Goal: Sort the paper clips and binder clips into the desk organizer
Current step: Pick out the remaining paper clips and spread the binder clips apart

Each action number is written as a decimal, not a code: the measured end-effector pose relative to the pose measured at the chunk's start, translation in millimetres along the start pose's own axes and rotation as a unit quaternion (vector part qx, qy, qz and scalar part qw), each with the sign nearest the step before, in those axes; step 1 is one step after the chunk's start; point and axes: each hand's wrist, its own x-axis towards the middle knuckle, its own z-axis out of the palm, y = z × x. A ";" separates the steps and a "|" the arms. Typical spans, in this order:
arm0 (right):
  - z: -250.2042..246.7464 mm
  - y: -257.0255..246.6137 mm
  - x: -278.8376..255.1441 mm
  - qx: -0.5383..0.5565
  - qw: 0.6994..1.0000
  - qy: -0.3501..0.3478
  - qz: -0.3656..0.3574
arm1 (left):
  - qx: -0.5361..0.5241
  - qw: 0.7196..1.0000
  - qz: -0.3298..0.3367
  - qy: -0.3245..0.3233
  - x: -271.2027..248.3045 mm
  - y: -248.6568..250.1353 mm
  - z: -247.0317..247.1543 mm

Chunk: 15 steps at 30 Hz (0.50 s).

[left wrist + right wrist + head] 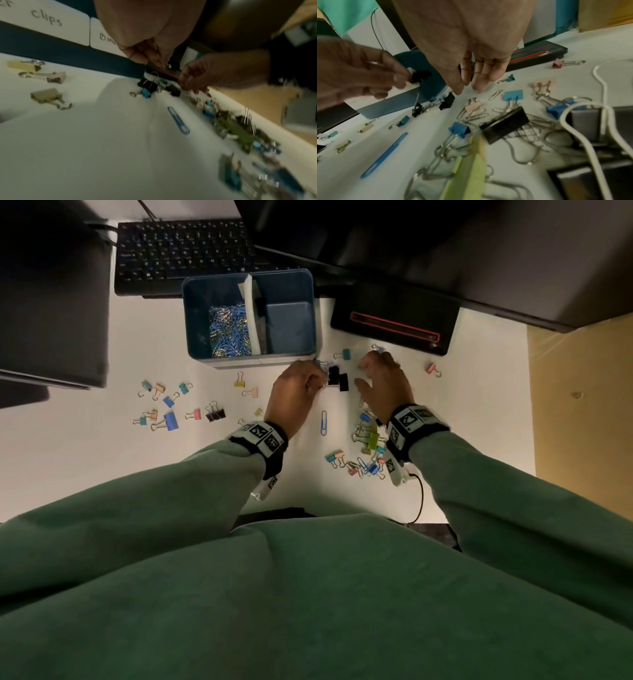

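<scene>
I see the left hand (294, 386) w/ fingers (137, 54) curled tight, pinching a small black binder clip (420, 76) by its wire handles; clip body hangs just past the fingertips, right by the front wall of the blue desk organizer (198, 313). Right hand (385, 383) is over the desk (85, 474), fingers (479, 79) straight, close together, pointing down, holding nothing. Just beyond the thumb tip a second black binder clip (447, 100) lies w/ its long axis running away from me toward the organizer. Between the two wrists a blue paper clip (324, 422) lies flat, long axis near-to-far. Organizer's left compartment holds a paper clip pile (229, 332). Behind the right fingers, near the wrist: a binder clip heap (368, 446), mixed colours.
</scene>
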 end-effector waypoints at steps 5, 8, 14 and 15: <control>-2.1 -0.2 -4.2 0.005 0.999 -0.019 -0.027 | -0.030 0.998 -0.057 0.010 -10.8 -13.3 -20.4; 5.6 -11.1 -2.4 -0.034 0.995 -0.065 -0.063 | -0.031 0.996 -0.081 -0.017 -22.8 -26.3 -26.9; -8.8 -5.3 8.5 0.012 0.999 -0.026 -0.017 | -0.009 0.994 -0.103 -0.030 -21.9 -37.7 -35.2; -13.4 -1.2 8.3 0.034 0.999 -0.019 -0.008 | 0.002 0.994 -0.102 -0.032 -23.1 -37.4 -36.0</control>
